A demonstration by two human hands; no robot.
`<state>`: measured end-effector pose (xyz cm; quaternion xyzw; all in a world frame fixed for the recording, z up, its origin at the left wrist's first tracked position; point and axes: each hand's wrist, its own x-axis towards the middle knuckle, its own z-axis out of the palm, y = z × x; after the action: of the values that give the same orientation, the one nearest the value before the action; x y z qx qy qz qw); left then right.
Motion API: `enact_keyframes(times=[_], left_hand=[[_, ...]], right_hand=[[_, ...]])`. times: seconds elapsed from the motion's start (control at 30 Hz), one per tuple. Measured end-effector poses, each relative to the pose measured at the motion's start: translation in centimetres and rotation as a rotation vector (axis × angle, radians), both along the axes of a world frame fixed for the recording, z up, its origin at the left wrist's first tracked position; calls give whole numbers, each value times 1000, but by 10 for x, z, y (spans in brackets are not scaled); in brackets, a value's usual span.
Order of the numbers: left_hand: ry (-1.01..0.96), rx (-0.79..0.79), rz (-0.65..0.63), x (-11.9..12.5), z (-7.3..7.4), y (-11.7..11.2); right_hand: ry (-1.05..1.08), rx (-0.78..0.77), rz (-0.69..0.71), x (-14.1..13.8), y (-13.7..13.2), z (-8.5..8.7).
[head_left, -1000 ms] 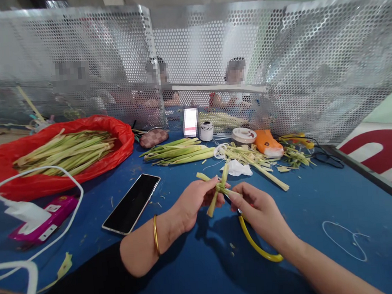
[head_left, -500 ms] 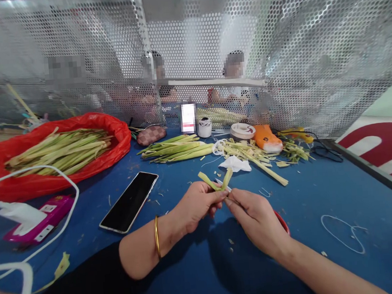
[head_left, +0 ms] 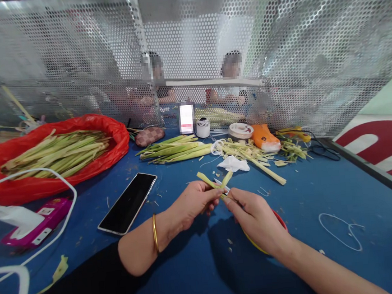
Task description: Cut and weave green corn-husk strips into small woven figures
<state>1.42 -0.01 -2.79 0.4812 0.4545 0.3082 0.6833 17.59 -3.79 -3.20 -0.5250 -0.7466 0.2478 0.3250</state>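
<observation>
Sleeve (head_left: 85, 287) and gold bangle (head_left: 154, 234) sit nearest me, on the left forearm. Left hand (head_left: 195, 201) has its grip closed on a pale green leaf strip (head_left: 207, 180), held just above the blue bench (head_left: 179, 275) at mid-frame. Right hand (head_left: 256, 217) meets it, thumb and forefinger pinched together on the strip's near end. The strip bends into a V between the two grips. A red-and-yellow loop (head_left: 280, 218) peeks out under the right hand; I can't tell what it is.

My read on the strip: very light, thin and floppy. It should crease rather than snap, and it looks fibrous, so likely to split lengthwise if tugged sideways. It looks dry, not slippery. I'd hold it flat between fingertips right beside the fold, not at the loose ends.

Left of the hands lies a black phone (head_left: 128, 209), and further left a pink power bank (head_left: 35, 221). Beyond are a white tissue (head_left: 233, 163), a scrap pile (head_left: 247, 151), a stalk bundle (head_left: 176, 151) and a red bag (head_left: 117, 139) of similar leaves. Farthest is a perforated screen (head_left: 208, 42), with people behind it.
</observation>
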Motion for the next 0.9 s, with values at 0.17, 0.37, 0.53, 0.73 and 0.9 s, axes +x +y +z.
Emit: enact_keyframes(times=[0.17, 0.37, 0.53, 0.73, 0.9], left_hand=[[-1, 110, -72, -1, 0, 1], [117, 218, -56, 4, 1, -4], [148, 249, 17, 7, -8, -6], [50, 175, -19, 5, -7, -2], [-98, 5, -49, 0, 2, 1]], right_hand=[[102, -123, -47, 2, 6, -4], [194, -100, -11, -1, 1, -3], [95, 5, 6, -6, -4, -1], [97, 5, 34, -5, -3, -2], [610, -291, -138, 4, 10, 3]])
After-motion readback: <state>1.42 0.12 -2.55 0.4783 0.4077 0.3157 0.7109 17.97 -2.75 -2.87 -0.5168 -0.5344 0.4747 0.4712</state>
